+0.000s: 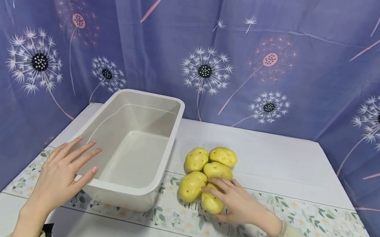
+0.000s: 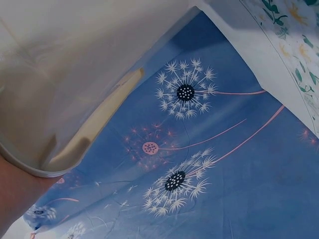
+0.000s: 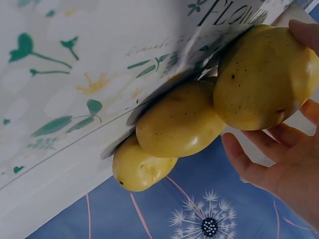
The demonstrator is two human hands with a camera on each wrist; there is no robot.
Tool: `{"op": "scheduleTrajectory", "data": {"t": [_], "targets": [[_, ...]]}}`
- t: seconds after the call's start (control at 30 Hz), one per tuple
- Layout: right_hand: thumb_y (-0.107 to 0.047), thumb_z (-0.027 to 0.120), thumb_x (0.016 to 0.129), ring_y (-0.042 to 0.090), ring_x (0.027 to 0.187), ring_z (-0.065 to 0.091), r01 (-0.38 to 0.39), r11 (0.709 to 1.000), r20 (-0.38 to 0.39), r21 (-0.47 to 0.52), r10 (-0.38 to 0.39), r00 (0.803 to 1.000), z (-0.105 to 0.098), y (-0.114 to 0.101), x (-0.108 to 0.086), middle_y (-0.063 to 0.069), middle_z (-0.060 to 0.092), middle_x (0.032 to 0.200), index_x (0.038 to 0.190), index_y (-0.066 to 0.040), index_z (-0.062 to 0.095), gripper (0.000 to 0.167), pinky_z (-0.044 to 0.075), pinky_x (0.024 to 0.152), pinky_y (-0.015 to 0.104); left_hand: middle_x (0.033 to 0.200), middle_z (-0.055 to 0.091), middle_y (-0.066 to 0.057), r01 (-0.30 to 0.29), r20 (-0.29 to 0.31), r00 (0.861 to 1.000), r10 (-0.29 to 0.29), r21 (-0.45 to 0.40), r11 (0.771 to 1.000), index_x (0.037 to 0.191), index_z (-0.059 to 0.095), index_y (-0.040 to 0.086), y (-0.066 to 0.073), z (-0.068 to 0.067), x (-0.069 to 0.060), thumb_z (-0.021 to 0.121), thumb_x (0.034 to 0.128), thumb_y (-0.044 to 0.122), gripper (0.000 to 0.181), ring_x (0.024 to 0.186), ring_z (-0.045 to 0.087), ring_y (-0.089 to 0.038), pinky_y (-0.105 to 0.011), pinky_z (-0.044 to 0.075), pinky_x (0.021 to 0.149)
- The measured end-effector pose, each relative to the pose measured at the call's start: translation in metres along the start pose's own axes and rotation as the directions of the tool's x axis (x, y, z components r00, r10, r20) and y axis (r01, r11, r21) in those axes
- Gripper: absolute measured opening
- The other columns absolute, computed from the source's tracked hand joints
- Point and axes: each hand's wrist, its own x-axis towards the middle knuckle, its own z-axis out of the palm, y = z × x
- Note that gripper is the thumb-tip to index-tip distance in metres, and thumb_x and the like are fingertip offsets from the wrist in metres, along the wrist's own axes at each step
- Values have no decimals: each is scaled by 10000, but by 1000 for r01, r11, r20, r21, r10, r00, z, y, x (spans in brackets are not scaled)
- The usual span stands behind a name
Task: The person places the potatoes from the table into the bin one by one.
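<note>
Several yellow potatoes lie in a cluster on the table. My right hand [image 1: 236, 203] curls its fingers and thumb round the near right potato [image 1: 211, 203], partly covering it. In the right wrist view, that potato [image 3: 264, 77] sits between the thumb and fingers, with two more potatoes behind it. Beside the gripped one is the near left potato [image 1: 190, 186]. My left hand [image 1: 62, 172] has its fingers spread over the near left corner of a pale grey plastic bin [image 1: 162, 166]; whether it touches the rim is hard to tell.
The bin stands upright left of the potatoes, its inner floor [image 1: 131, 158] visible. A white table covering [image 1: 270, 156] carries a floral band [image 1: 292, 214]. Purple dandelion-print cloth [image 1: 169, 52] hangs behind and along both sides.
</note>
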Motion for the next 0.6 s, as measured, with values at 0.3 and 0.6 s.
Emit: {"op": "scheduleTrajectory", "data": {"t": [0.3,0.6], "targets": [[-453,727,608,278,1220,423,3,1000,-20,-15,-3,1000,-4,2,3,88,461,1315,1289,-224,442,773,434,872,502,1245,554,-123,-2,1,1000,2,7,1000,1182,581,159,1,-1,1,552,816,330,404,1293,351,-282,-463,204,1086],[-444,732,603,274,1199,438,6,999,-21,-34,-6,1000,-10,4,6,79,462,1311,1266,-204,442,763,442,857,475,1246,556,-118,5,5,1000,-5,-1,1000,1183,582,168,1,0,1,561,813,322,401,1287,356,-293,-473,211,1079]]}}
